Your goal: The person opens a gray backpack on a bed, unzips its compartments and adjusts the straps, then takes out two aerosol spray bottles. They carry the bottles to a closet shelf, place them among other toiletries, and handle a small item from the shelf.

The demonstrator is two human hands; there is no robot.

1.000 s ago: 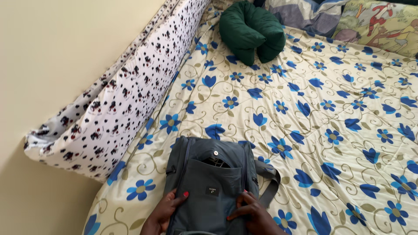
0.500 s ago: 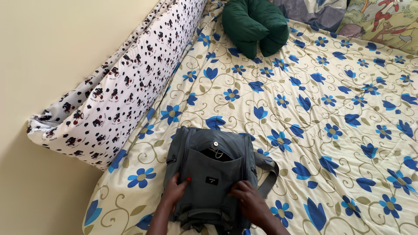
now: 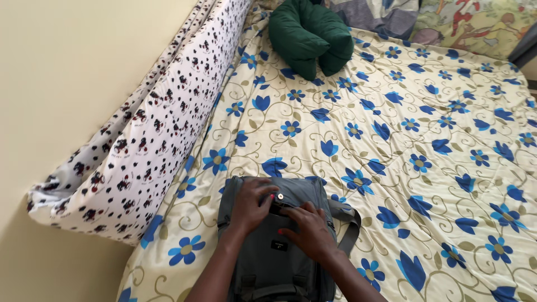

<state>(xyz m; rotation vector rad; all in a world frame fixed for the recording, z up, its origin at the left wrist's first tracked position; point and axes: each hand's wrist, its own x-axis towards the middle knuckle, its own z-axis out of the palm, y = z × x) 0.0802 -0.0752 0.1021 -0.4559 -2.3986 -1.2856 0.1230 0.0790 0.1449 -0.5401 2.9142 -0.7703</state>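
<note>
The grey backpack [image 3: 279, 246] lay flat on the flowered bedsheet [image 3: 425, 145], directly under both hands. The left hand [image 3: 251, 204] curled its fingers over the front pocket's top edge; the right hand [image 3: 307, 229] pressed flat just beside it. Closing that pocket would probably go best with even pressure beside the snap [image 3: 280, 197], between the fingertips.

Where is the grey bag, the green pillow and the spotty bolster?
grey bag [image 3: 263, 268]: head view, front panel.
green pillow [image 3: 310, 34]: head view, its middle.
spotty bolster [image 3: 151, 140]: head view, its long side.
</note>
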